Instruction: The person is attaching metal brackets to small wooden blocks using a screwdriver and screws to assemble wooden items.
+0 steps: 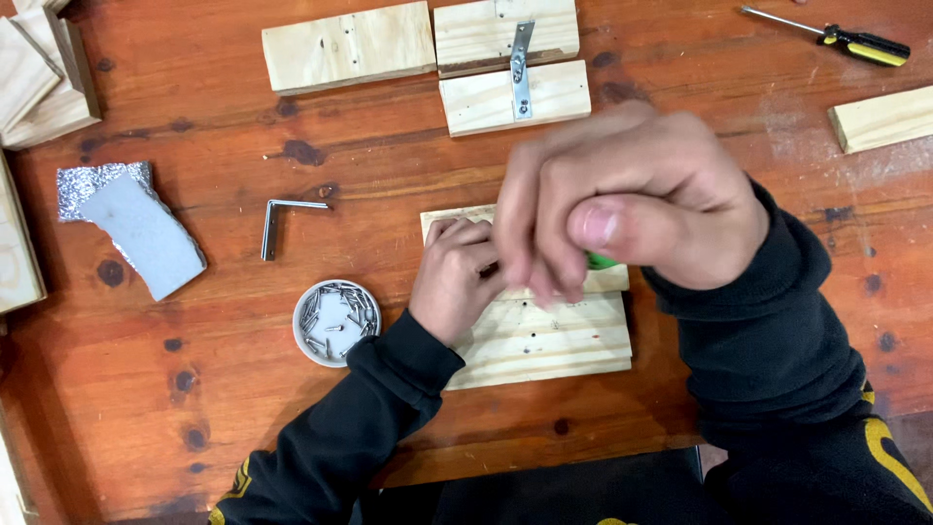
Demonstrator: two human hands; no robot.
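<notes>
Left hand (455, 277) low, palm down, fingers curled. Right hand (622, 209) raised nearer camera, blurred, fist-like, fingers bunched, thumb across front. Both forearms in dark sleeves, angled inward.

My head view is evenly and fairly brightly lit from above, the light soft and warm on the reddish wooden surface (194, 389), with only faint, short shadows under the wood blocks. The right hand (632, 209), raised close to the lens, is smeared by motion blur and out of focus, while the left hand (452, 282) and the surface read sharp. I note mild glare on the foil scrap (83, 185) and slight bowing at the frame edges.
</notes>
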